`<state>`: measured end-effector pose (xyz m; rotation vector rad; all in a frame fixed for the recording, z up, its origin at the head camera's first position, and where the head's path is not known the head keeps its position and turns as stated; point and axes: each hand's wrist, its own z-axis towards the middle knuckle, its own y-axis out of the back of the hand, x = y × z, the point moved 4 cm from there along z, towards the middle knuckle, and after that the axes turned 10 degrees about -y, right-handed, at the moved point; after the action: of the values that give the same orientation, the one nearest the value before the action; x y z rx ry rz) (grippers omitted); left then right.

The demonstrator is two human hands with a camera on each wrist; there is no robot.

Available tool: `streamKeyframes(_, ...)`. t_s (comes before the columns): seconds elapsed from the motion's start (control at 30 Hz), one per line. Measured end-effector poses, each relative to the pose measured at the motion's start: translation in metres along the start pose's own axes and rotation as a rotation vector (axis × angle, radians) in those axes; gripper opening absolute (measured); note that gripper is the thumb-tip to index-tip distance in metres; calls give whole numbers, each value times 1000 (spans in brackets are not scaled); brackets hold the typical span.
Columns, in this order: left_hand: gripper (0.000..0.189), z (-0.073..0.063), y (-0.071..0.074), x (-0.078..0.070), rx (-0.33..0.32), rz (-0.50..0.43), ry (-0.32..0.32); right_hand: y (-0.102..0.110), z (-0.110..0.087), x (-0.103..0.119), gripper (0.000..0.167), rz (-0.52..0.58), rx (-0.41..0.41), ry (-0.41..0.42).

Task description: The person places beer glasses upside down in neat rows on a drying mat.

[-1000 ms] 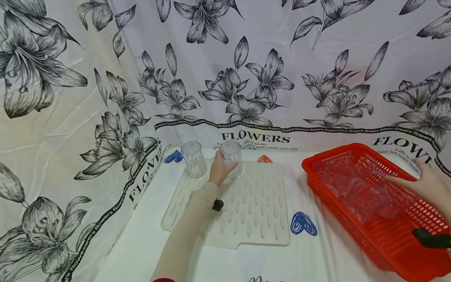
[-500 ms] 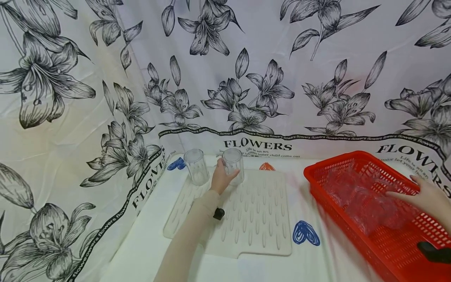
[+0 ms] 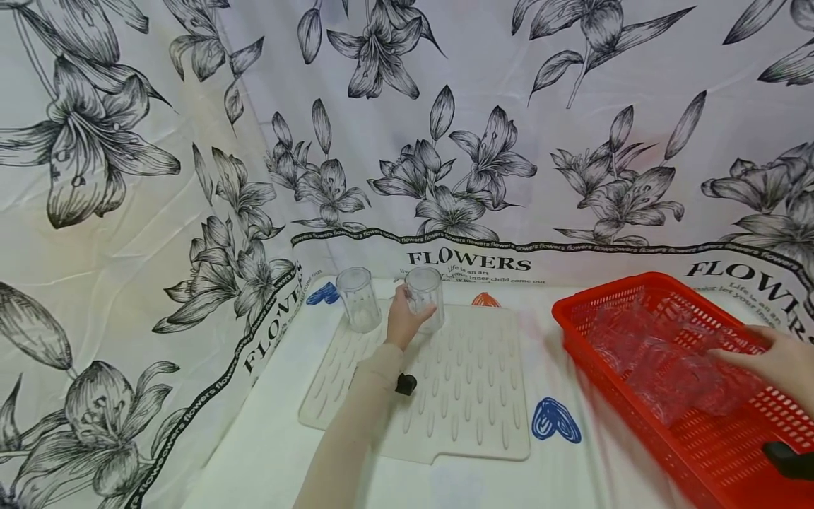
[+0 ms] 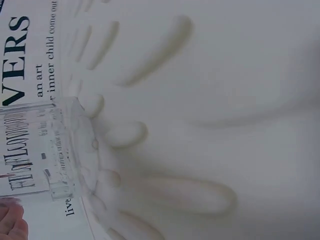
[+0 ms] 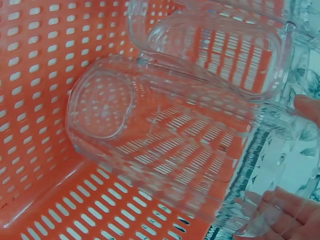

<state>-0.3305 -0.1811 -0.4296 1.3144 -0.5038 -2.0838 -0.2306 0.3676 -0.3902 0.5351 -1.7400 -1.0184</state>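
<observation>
My left hand (image 3: 404, 319) grips a clear drinking glass (image 3: 425, 286) standing upright on a cream ridged mat (image 3: 470, 396). In the left wrist view, part of the hand (image 4: 12, 220) shows beside the glass (image 4: 40, 150). A second clear glass (image 3: 359, 300) stands on the mat to the left. My right hand (image 3: 779, 360) is over the red basket (image 3: 636, 403), thumb and fingers spread. Seen from the right wrist, its thumb (image 5: 307, 107) and fingers (image 5: 285, 215) lie either side of the wide end of a clear glass (image 5: 165, 125) lying in the basket; whether they touch it is unclear.
Several clear glasses (image 3: 661, 353) lie together in the basket, hard to tell apart. Another lying glass (image 5: 215, 50) rests beside the nearest one. A white cloth (image 3: 254, 452) covers the table, and a flower-printed curtain (image 3: 470, 63) hangs behind and at the left.
My left hand keeps its hold on the glass, which stays in place on the mat. The right hand's thumb and fingers have come slightly closer together above the basket. The head view has shifted slightly.
</observation>
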Motion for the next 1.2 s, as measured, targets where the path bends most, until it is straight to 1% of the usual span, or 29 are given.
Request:
streamKeyframes(0.07, 72, 0, -1, 0, -16, -9, -3, 1, -1, 0, 96, 4, -4, -8)
streamKeyframes(0.13, 71, 1, -1, -1, -32, -18, 1, 2, 3, -4, 95, -7, -16, -3)
streamKeyframes(0.2, 71, 1, -1, -1, -35, -31, 11, 0, 16, -16, 96, -5, -34, -1)
streamKeyframes(0.27, 71, 0, -2, 0, -22, -33, 29, -6, 35, -33, 98, -11, -70, 13)
streamKeyframes(0.33, 71, 0, -2, 1, -12, -33, 46, -10, 55, -50, 101, -3, -110, 49)
streamKeyframes(0.4, 71, 1, -2, 2, -11, -34, 51, -11, 72, -62, 100, -20, -169, 88)
streamKeyframes(0.47, 71, 2, -3, 2, -18, -35, 50, -8, 82, -68, 100, 4, -183, 125)
streamKeyframes(0.57, 70, 2, -2, 2, -30, -42, 47, 1, 88, -68, 99, 50, -166, 100)
streamKeyframes(0.63, 70, 2, -2, 1, -35, -44, 49, 7, 87, -62, 97, 103, -142, 84)
streamKeyframes(0.67, 69, 2, -2, 1, -36, -43, 50, 10, 86, -59, 96, 111, -138, 68)
streamKeyframes(0.7, 69, 2, -2, 1, -37, -42, 50, 14, 85, -55, 95, 113, -144, 58)
streamKeyframes(0.8, 68, 1, -2, 1, -40, -42, 50, 25, 80, -42, 93, 114, -172, 83)
streamKeyframes(0.87, 68, 1, -2, 1, -44, -39, 48, 32, 77, -34, 93, 94, -204, 94)
streamKeyframes(0.97, 69, 1, -1, 1, -46, -42, 42, 42, 64, -19, 94, 114, -215, 96)
streamKeyframes(1.03, 68, 0, -1, 1, -45, -45, 37, 47, 55, -11, 94, 132, -216, 77)
streamKeyframes(1.1, 68, 0, -2, 1, -45, -53, 37, 53, 43, -2, 94, 130, -227, 69)
streamKeyframes(1.17, 68, -1, -2, 1, -50, -64, 37, 57, 31, 8, 94, 128, -237, 80)
streamKeyframes(1.2, 69, -1, -3, 1, -55, -66, 40, 60, 26, 13, 92, 111, -256, 82)
